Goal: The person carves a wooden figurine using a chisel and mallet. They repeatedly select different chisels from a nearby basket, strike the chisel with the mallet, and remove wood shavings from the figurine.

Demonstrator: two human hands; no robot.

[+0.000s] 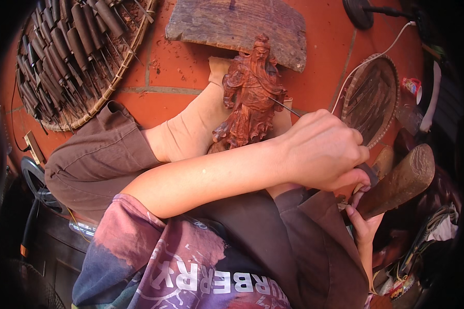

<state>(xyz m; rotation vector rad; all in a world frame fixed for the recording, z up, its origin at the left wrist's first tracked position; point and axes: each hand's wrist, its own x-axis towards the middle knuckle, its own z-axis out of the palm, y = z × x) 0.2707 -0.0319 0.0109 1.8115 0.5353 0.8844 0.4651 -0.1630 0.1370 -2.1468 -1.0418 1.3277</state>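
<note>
A reddish-brown carved wooden figure (252,92) of a bearded person in robes stands between my bare feet. Across my lap reaches my left arm, and my left hand (327,149) is closed around a chisel. The thin dark shank (286,107) of the chisel runs from my fist to the figure's middle, where its tip meets the wood. Most of the chisel's handle is hidden in the fist. Just beyond it, at the right, my right hand (365,226) is closed on a thick wooden mallet (399,180), partly hidden behind it.
A round woven tray (87,123) full of wooden-handled chisels lies at the far left. A worn wooden board (232,20) is behind the figure. A smaller basket (371,98) with dark tools sits at the right, beside a white cable (345,77). Wood chips dot the red tiles (175,67).
</note>
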